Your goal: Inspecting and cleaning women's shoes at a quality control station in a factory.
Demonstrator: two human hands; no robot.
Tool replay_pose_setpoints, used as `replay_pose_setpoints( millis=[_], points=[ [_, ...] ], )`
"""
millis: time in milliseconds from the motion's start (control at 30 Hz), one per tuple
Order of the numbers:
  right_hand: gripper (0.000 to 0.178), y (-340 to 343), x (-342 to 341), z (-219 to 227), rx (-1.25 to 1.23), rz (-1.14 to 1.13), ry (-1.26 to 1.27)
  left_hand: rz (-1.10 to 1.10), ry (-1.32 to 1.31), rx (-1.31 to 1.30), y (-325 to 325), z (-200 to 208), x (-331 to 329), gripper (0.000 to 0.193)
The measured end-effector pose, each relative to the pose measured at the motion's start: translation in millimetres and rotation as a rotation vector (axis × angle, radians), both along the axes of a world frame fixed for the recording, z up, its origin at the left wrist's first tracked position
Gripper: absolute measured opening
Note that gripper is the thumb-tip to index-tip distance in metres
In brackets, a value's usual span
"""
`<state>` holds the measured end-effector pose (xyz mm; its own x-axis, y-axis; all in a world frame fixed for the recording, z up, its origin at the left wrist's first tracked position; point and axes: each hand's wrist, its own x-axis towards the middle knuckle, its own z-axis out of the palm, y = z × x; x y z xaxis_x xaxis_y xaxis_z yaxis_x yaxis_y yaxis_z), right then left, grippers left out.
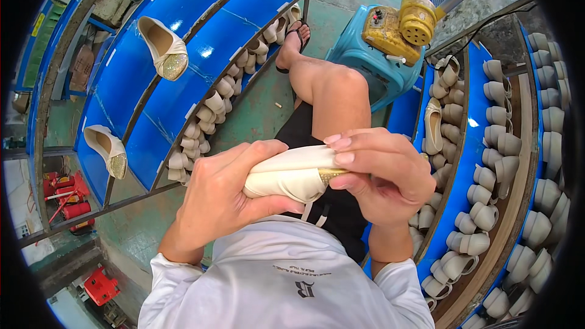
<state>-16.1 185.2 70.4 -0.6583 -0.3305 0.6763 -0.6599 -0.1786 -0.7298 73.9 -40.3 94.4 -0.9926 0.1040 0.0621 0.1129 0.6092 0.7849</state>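
A cream flat shoe (283, 184) with a gold glittery part is held in front of my body, above my lap. My left hand (213, 192) is wrapped round one end, its thumb along the near side. At the other end, the fingers and thumb of my right hand (390, 173) pinch the shoe beside the glittery part, which they partly cover. To the left, a matching cream flat with a glittery toe (163, 49) rests on a blue shelf (201, 52). Another such flat (108, 149) lies nearer on the rack.
Rows of pale shoes (210, 106) line the left rack's lower edge. On the right, blue shelves (469, 116) hold many more. Ahead, a yellow machine (396, 27) with a hose sits on a light-blue plastic stool (359, 55). Red equipment (70, 198) stands at the lower left.
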Motion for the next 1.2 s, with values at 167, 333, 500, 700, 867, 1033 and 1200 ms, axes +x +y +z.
replay_pose_setpoints(
  millis=[167,333,500,700,867,1033,1200],
  points=[
    [0.037,4.0,2.2,4.4,0.009,0.042,-0.233,-0.029,0.066,0.049,-2.3,-2.6,-3.5,0.066],
    [0.044,4.8,4.3,-1.9,-0.004,0.038,-0.34,-0.04,0.053,0.07,-1.6,-6.2,-11.4,0.067],
    [0.088,2.9,-9.5,-29.6,-0.075,-0.07,-0.478,0.013,0.072,-0.057,0.9,-9.9,-53.5,0.065],
    [0.055,-11.8,-36.3,-88.3,0.09,-0.462,-0.358,0.128,0.095,-0.186,5.6,-37.8,-222.6,0.057],
    [0.043,-11.9,-42.7,-116.3,0.331,-0.582,-0.225,0.147,0.029,-0.442,28.9,-66.1,-387.1,0.081],
    [0.033,-4.5,-59.9,-124.6,0.318,-0.634,-0.235,0.139,0.151,-0.549,55.4,-90.9,-479.1,0.092],
    [0.033,-1.7,-70.2,-129.9,0.302,-0.62,-0.217,0.152,0.211,-0.602,62.7,-99.4,-508.1,0.092]
  ],
)
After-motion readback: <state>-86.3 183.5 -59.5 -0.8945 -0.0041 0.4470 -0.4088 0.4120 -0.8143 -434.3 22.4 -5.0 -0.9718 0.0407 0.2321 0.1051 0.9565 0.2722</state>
